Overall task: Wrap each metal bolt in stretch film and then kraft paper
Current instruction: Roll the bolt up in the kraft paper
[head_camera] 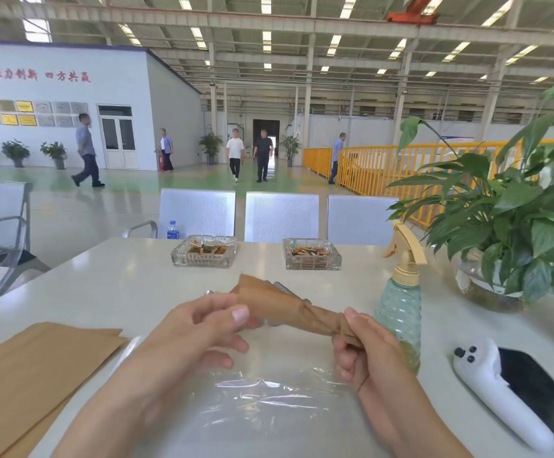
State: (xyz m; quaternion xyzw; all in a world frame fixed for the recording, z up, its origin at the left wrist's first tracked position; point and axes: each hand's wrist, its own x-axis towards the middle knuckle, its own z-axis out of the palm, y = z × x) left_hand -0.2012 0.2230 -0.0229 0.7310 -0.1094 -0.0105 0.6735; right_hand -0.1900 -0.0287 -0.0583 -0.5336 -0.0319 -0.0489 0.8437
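Note:
A bundle rolled in brown kraft paper (285,309) hangs above the white table (120,285), slanting down to the right. My right hand (364,348) grips its twisted right end. My left hand (203,328) pinches the wide, open left end between thumb and fingers. The bolt inside is hidden by the paper; a grey metal piece (282,287) shows just behind the roll. A sheet of clear stretch film (269,395) lies flat on the table under my hands. A stack of kraft paper sheets (28,375) lies at the left.
Two glass ashtrays (204,251) (312,254) stand at the far side. A green spray bottle (399,305) is right beside my right hand. A potted plant (513,226) and a white controller on a phone (500,391) are at the right. Metal chairs and several people are beyond.

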